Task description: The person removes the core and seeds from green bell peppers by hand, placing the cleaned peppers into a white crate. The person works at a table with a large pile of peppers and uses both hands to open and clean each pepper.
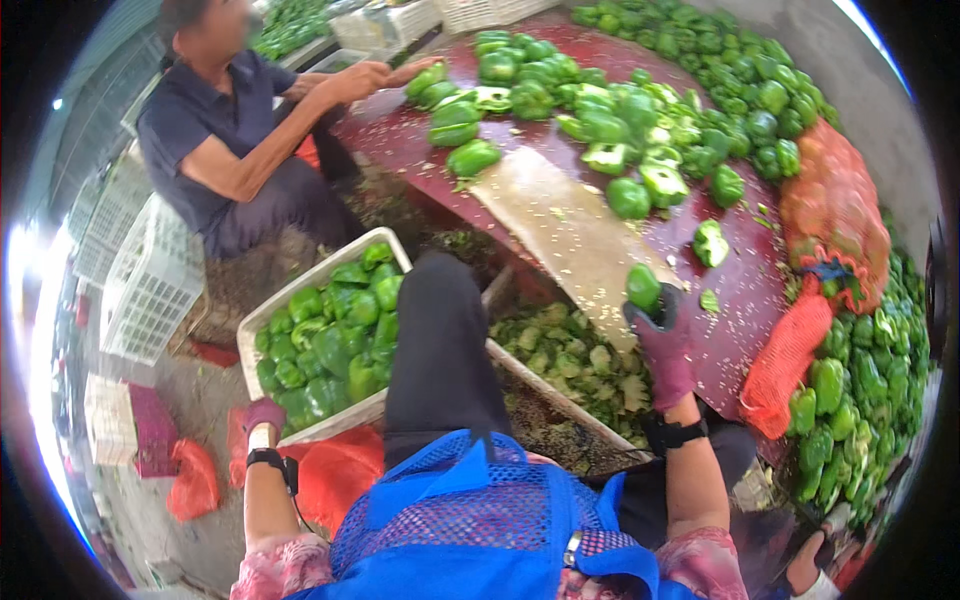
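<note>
My right hand [664, 337], in a purple glove with dark fingertips, holds a green bell pepper [643, 288] over the near end of a tan board [562, 217] on the dark red tabletop [750, 315]. My left hand [264, 417], also in a purple glove, is at the near left corner of a white crate [250, 352] full of green peppers; its fingers are partly hidden. A cut pepper [709, 243] lies beyond my right hand. A heap of whole and cut peppers [600, 112] covers the tabletop's far part. Pale seeds are scattered over board and table.
Below the table edge, a second crate [555, 390] holds pepper cores. An orange mesh sack [836, 202] and a red mesh bag [787, 360] lie at right, beside piled peppers [870, 375]. A co-worker [240, 135] sits at upper left near white crates [154, 277].
</note>
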### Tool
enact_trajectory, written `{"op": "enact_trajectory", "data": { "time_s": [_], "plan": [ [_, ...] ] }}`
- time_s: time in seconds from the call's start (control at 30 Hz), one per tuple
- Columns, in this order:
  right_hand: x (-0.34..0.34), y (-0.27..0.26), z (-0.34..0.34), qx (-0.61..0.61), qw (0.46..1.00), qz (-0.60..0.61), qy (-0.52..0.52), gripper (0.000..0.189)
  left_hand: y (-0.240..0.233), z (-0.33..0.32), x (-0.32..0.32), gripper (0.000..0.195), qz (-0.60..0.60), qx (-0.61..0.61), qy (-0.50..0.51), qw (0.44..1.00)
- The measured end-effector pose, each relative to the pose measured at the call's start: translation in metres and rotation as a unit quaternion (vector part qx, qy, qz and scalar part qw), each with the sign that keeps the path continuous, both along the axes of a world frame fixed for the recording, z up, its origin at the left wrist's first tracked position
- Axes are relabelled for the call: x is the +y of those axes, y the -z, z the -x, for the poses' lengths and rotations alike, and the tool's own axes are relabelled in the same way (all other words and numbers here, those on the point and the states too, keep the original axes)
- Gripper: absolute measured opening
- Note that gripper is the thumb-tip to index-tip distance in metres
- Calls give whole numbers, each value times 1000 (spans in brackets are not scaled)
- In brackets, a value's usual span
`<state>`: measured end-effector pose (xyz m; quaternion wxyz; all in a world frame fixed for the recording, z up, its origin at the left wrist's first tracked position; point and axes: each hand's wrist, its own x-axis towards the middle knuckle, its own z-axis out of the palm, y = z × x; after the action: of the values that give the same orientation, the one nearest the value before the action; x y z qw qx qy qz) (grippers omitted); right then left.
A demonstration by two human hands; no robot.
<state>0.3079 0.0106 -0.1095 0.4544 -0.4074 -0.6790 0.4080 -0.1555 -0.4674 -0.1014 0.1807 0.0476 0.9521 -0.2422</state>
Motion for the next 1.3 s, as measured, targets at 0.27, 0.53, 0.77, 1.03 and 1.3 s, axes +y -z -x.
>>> {"op": "enact_trajectory", "data": {
  "time_s": [0.27,0.53,0.77,1.03,1.3],
  "plan": [
    [-28,-48,2,-213,925,-305,-80,52,-104,-155,252,53,-694,-205,322,611],
    [-52,-45,14,-152,954,-229,-122,62,-45,-267,351,53,-654,-604,19,455],
    [-37,-29,16,78,949,236,-196,43,-21,-247,348,66,-707,-472,222,478],
    [-55,-27,16,-189,976,55,-90,59,-23,-280,332,75,-590,-256,522,560],
    [-49,-22,16,-69,988,65,-121,39,-40,-285,335,65,-616,-358,471,520]
  ]
}}
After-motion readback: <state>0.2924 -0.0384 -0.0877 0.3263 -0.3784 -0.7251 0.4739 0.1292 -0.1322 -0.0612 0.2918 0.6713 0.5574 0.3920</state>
